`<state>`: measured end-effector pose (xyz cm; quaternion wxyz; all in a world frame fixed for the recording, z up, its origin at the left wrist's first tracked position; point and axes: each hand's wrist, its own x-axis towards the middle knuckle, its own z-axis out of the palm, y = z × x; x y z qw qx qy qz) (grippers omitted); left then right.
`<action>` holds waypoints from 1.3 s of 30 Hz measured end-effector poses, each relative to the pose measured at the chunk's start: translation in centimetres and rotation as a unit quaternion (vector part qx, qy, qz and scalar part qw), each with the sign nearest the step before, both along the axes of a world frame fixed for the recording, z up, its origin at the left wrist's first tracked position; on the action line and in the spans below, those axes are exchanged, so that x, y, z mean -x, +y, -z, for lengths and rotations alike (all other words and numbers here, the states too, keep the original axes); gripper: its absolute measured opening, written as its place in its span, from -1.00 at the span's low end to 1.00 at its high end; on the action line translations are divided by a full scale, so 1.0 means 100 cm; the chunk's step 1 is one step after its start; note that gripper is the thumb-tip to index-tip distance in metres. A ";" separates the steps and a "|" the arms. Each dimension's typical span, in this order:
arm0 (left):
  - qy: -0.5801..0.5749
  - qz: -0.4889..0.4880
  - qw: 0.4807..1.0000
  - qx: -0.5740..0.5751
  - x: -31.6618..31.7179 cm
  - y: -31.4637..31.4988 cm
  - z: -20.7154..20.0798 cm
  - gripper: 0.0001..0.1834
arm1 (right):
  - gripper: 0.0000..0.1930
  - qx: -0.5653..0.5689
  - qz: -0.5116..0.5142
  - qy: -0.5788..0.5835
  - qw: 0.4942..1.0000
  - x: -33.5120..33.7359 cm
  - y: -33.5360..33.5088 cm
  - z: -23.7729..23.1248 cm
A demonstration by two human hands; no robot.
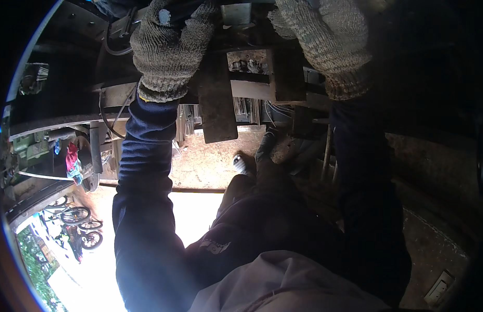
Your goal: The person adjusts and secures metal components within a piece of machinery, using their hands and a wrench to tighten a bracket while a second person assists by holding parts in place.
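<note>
Both my hands wear grey knitted work gloves and reach up to the top of the picture. My left hand (171, 49) is curled at a dark machine part. A small, round, bluish-grey end (164, 16) shows between its fingers, but I cannot make out what it belongs to. Level with it, my right hand (332, 47) is closed too, with its fingertips cut off by the upper edge; its contents are hidden. Between the hands is a small grey metal block (236, 14). Below them hang two flat, dark plates, a longer one (218, 106) and a shorter one (287, 78).
Horizontal metal beams (252, 89) cross behind the plates, with upright stacks of thin strips (187, 122) beneath. A dark cable (114, 50) loops beside my left hand. Red and blue cloth (73, 162) hangs at left; bicycles (77, 221) stand outside in bright light.
</note>
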<state>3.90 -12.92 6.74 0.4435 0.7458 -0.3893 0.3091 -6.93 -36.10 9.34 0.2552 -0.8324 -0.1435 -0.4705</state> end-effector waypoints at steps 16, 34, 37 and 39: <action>-0.022 0.001 1.000 -0.011 -0.002 0.001 -0.001 -0.66 | -0.74 0.025 0.019 -0.009 0.999 -0.001 0.000 -0.002; -0.043 -0.054 0.996 -0.048 0.001 0.000 -0.008 -0.65 | -0.74 0.019 0.008 -0.007 1.000 -0.002 0.000 -0.001; -0.044 -0.050 0.997 -0.035 -0.001 0.003 -0.001 -0.65 | -0.74 0.003 -0.004 -0.004 1.000 -0.003 0.000 0.002; -0.080 -0.040 0.996 -0.023 -0.009 0.005 0.006 -0.65 | -0.74 0.015 0.002 -0.011 1.000 -0.003 0.000 0.002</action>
